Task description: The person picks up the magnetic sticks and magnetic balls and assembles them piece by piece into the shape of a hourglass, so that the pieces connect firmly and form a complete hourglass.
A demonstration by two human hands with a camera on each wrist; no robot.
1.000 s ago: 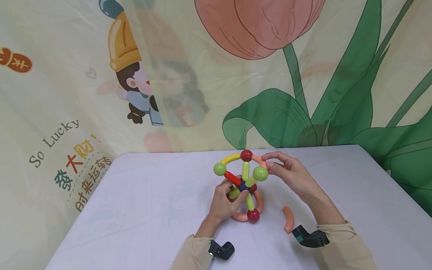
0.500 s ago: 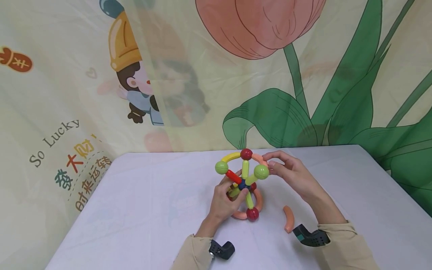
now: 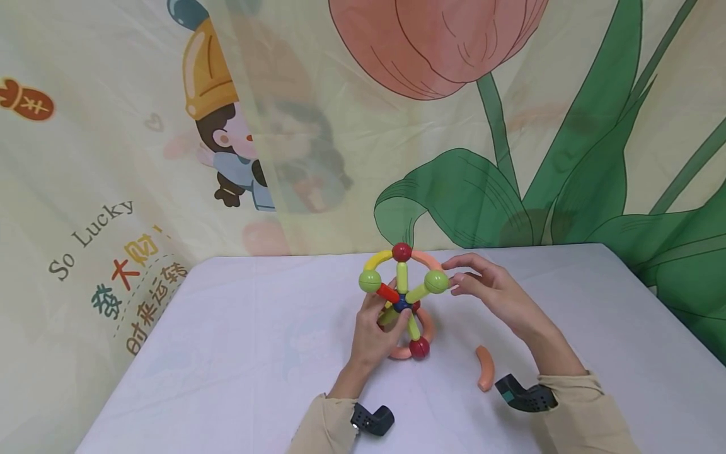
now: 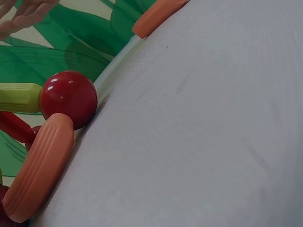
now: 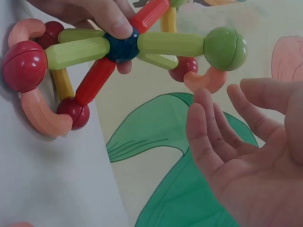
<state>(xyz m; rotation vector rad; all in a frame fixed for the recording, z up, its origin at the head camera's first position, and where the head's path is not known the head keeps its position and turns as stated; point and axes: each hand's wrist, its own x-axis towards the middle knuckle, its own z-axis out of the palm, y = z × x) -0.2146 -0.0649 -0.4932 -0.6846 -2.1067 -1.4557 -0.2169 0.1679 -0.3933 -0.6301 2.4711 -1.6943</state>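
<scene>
A toy built of coloured balls and rods stands before me in the head view, with a dark blue ball (image 3: 402, 303) at its centre. My left hand (image 3: 370, 337) grips it there, thumb on that ball. Green and red rods spread out to green and red balls. Along the top, a yellow curved rod (image 3: 377, 260) and an orange curved rod (image 3: 426, 260) meet at a red ball (image 3: 401, 252). My right hand (image 3: 507, 299) is beside the right green ball (image 3: 436, 282), fingers loosely extended. In the right wrist view its fingers (image 5: 201, 123) show nothing held between them.
A loose orange curved rod (image 3: 485, 368) lies on the white-covered table (image 3: 238, 353), near the right wrist's black camera (image 3: 525, 395). Behind the table's far edge hangs a printed cloth (image 3: 340, 157) with a tulip and cartoon figures.
The toy has shifted slightly up and left and turned a little in my left hand. My right fingertips, earlier at the top orange curved rod, now stand apart from it.
</scene>
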